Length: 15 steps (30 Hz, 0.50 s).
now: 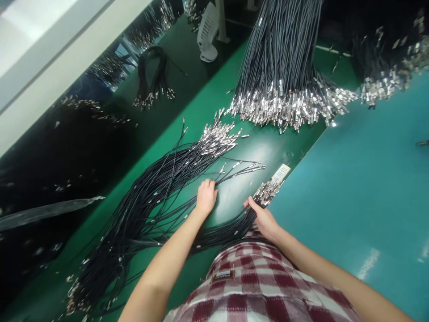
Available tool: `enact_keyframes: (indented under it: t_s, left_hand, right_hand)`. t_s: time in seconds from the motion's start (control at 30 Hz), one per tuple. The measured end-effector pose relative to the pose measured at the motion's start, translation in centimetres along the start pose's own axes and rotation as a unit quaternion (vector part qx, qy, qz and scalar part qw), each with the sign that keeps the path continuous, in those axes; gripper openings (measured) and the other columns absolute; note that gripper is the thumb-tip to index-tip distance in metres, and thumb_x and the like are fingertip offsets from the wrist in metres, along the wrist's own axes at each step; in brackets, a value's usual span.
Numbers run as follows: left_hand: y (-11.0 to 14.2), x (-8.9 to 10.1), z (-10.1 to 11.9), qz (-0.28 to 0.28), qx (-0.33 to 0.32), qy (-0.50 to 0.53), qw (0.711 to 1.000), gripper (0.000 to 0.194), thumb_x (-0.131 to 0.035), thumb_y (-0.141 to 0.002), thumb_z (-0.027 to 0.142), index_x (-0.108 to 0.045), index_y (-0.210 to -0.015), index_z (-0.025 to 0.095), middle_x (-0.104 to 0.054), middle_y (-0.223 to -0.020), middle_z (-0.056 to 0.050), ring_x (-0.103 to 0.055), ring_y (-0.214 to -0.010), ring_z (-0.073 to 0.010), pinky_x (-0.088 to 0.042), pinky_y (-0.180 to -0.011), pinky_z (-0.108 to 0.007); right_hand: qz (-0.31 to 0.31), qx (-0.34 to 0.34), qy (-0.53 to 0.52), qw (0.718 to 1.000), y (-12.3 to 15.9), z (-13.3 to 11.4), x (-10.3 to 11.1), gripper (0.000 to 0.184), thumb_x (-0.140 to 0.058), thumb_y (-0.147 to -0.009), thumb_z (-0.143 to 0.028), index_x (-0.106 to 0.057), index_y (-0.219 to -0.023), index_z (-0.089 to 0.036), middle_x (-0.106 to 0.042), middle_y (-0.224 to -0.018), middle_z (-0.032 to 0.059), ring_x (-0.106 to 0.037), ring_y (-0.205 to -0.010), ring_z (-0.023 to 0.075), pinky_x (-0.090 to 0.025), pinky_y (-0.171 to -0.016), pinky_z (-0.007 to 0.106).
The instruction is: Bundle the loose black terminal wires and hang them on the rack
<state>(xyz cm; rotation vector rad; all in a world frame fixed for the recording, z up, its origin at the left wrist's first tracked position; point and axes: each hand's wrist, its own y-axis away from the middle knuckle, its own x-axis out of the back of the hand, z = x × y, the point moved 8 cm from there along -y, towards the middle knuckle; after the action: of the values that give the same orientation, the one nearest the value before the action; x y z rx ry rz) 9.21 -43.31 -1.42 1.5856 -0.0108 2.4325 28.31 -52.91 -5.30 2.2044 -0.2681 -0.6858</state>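
The left hand [205, 197] lies palm down on the green bench [268, 147], its fingers curled over a few thin black wires [234, 172] drawn out from the loose spread of black wires [150, 197] that fans toward the bench's near-left corner; the right hand [263, 217] is closed around a small bundle of wires [264, 194] by its silver terminals, close to the bench's right edge, with the black leads trailing back toward the checked shirt [254, 277]; a white label [280, 172] lies just beyond that bundle on the same edge; farther back a large hanging bunch of grey wires [278, 58] rests its terminals on the bench; a smaller black coil [154, 76] sits toward the far-left side; a white fan [208, 31] stands at the far edge; the teal surface [362, 179] adjoins the bench on the right.
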Motion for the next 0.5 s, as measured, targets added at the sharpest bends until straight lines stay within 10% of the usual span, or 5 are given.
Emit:
enact_keyframes:
  t_s: [0.5]
  left_hand:
    - [0.1,1.0,-3.8,0.038,0.138,0.378,0.915,0.016,-0.061,-0.078,0.033,-0.060,-0.080,0.017,-0.060,-0.072,0.000,-0.054,-0.062,-0.0119,-0.044,-0.062,-0.024]
  right_hand:
    - [0.012,-0.020,-0.023,0.999,-0.3,0.1,-0.2,0.043,-0.085,-0.057,-0.056,-0.068,-0.066,-0.018,-0.069,-0.081,0.0051,-0.060,-0.077,0.0186,-0.047,-0.071,0.029]
